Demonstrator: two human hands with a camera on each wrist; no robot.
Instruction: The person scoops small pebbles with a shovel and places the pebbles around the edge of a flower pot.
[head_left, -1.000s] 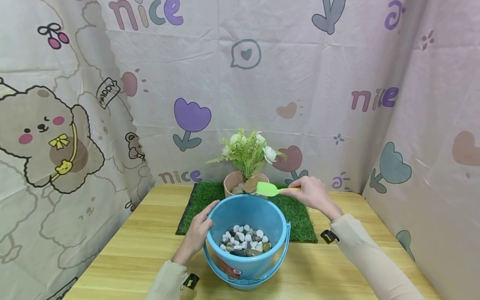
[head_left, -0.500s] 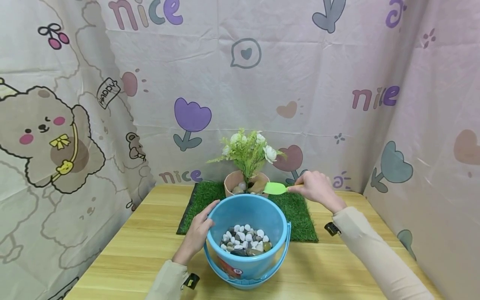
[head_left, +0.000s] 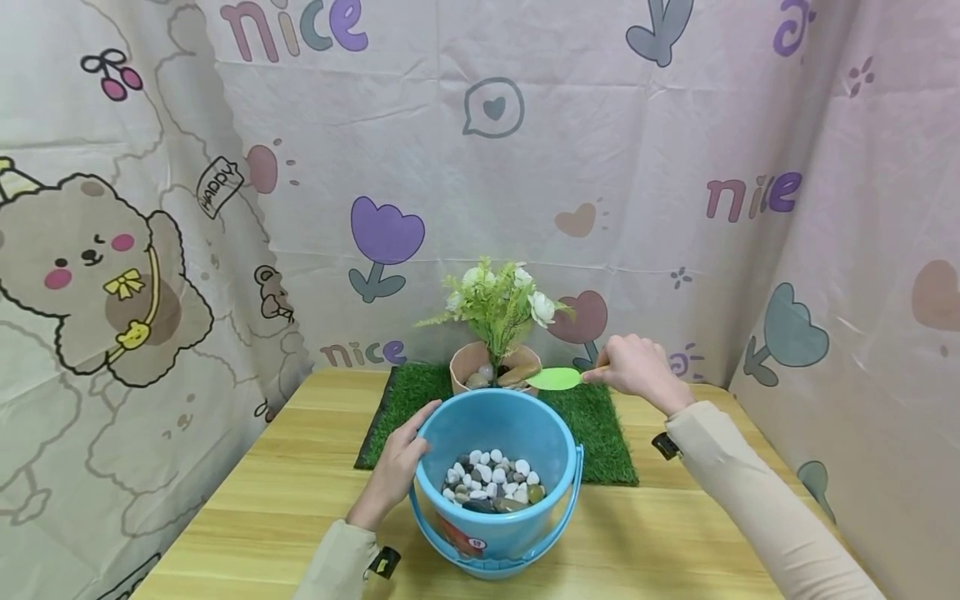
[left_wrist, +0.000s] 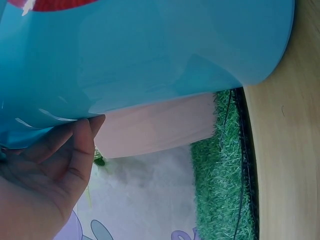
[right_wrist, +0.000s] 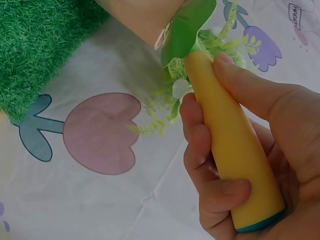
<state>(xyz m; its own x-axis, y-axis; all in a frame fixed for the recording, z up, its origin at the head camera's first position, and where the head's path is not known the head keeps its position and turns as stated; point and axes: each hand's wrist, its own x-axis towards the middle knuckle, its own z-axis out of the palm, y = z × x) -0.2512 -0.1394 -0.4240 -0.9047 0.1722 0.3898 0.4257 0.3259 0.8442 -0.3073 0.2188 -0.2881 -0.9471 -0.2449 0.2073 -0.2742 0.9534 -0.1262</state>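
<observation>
My left hand (head_left: 393, 467) grips the rim of a light blue bucket (head_left: 495, 533) at its left side, and in the left wrist view its fingertips (left_wrist: 82, 125) touch the wall. White, grey and brown pebbles (head_left: 495, 475) lie in the bucket. My right hand (head_left: 633, 375) holds a toy shovel by its yellow handle (right_wrist: 230, 135). The shovel's green blade (head_left: 557, 379) is at the right rim of a pink flowerpot (head_left: 465, 360). Inside the pot, a large brown stone (head_left: 521, 367) lies by smaller stones, around a plant with white flowers (head_left: 491, 308). The bucket hides the pot's lower part.
The pot stands on a green artificial grass mat (head_left: 600, 442) behind the bucket. A light wooden table (head_left: 255, 492) lies beneath it all. The bucket's blue handle (head_left: 566, 508) hangs down in front. Printed cloth (head_left: 450, 167) encloses the back and sides.
My right hand has drawn the shovel to the right, from over the pot to its right rim. The brown stone has tipped lower into the pot. My left hand has stayed at the bucket.
</observation>
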